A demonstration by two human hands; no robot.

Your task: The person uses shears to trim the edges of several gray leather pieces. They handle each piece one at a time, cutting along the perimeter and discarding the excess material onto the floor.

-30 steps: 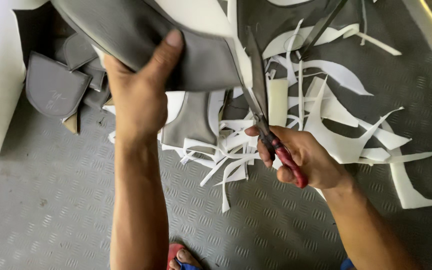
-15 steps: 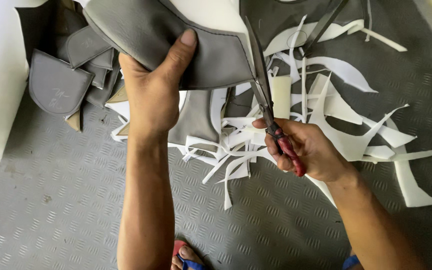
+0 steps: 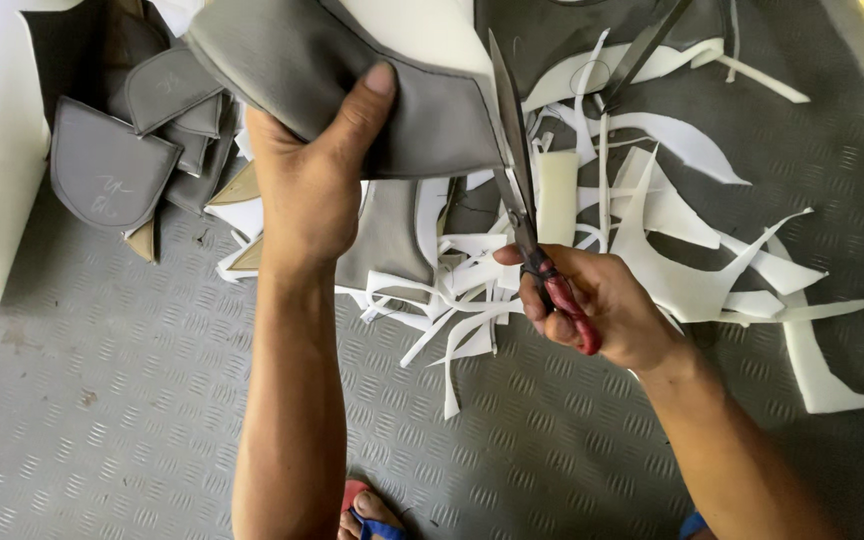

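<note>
Gripping grey panel (image 3: 352,70) between hands

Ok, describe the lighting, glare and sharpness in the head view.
Head view: soft even daylight, faint shadows under the white foam offcuts; mild sheen on the grey ridged floor mat; red-handled scissors and both hands sharp; frame edges slightly stretched.

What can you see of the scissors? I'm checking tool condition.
The scissors have long, dark metal blades and red handles. The right hand grips the handles. The blades point up and away, closed or nearly so, running along the right edge of the grey padded piece held up by the left hand. Wear is too fine to judge.
</note>
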